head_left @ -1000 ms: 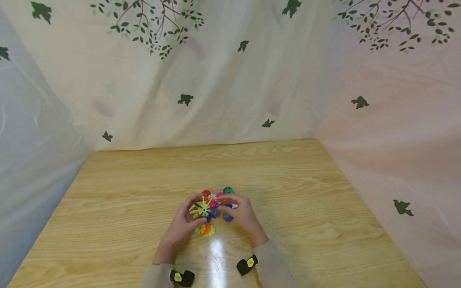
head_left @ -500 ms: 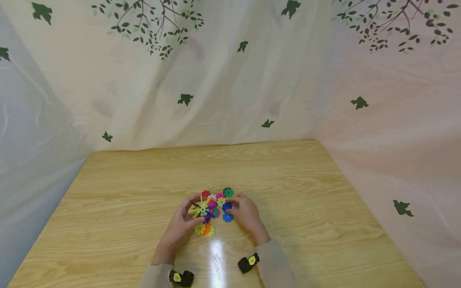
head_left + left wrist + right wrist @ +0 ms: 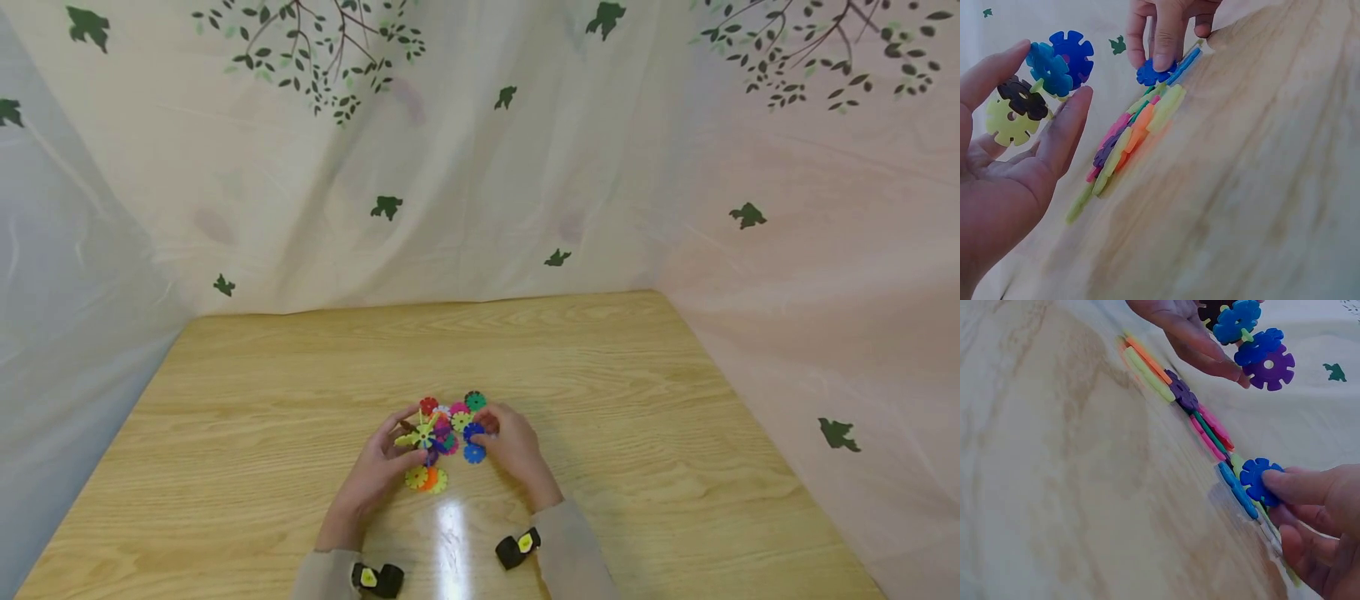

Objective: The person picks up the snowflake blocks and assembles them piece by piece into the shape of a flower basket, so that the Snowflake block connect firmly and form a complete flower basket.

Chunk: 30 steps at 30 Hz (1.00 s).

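My left hand (image 3: 378, 467) holds a joined cluster of notched plastic discs (image 3: 424, 434) above the table. In the left wrist view the cluster shows yellow, black, light blue and dark blue discs (image 3: 1072, 57), with thumb and fingers around it. The right wrist view also shows a purple disc (image 3: 1270, 367) at its end. To the right, my right hand (image 3: 517, 450) pinches a dark blue notched disc (image 3: 1257, 480) between thumb and fingers. It is at the right side of the loose discs. A lighter blue disc (image 3: 475, 453) lies just in front of it.
Loose discs in several colours lie on the wooden table (image 3: 637, 400). Among them are a green disc (image 3: 475, 401) and a red disc (image 3: 428, 404) at the back, and an orange disc (image 3: 430, 478) between yellow ones in front. A printed curtain (image 3: 465, 208) hangs behind.
My right hand has moved away from the cluster, to the right, and now pinches the dark blue disc. My left hand stays in place and the cluster in it has turned slightly.
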Motion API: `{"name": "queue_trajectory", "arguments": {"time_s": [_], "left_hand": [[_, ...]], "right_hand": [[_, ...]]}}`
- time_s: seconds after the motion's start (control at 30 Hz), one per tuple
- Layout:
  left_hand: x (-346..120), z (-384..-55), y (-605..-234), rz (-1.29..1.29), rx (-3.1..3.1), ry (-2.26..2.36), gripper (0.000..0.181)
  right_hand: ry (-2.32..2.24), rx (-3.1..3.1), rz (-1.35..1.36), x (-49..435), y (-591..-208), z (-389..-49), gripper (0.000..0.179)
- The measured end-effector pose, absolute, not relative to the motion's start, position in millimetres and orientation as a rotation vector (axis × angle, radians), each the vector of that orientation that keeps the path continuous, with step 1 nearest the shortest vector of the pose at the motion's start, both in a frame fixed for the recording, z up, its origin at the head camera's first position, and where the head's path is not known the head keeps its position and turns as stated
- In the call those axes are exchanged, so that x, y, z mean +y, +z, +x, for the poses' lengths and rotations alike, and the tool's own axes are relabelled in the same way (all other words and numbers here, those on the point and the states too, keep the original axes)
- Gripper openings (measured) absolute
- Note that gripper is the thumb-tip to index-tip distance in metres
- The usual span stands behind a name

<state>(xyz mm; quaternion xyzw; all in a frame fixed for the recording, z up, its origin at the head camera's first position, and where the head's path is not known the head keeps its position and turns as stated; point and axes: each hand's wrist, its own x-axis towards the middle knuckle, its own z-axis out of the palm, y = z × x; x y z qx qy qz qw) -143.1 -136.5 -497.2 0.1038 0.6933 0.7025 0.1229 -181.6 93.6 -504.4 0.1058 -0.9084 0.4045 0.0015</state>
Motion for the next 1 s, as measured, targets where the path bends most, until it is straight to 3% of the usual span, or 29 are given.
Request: {"name": "queue_trajectory", "arguments": {"time_s": [0.33, 1.0], "left_hand": [[-134.3, -144.5, -498.4, 0.278, 1.968, 2.081, 0.073], [-130.1, -144.2, -495.9, 0.265, 2.062, 2.076, 0.071]], "right_hand": [[2.005, -2.457, 0.201, 81.6, -498.3, -175.4, 0.022], [2.021, -2.413, 0.225, 78.2, -495.4, -173.2, 0.017]]}}
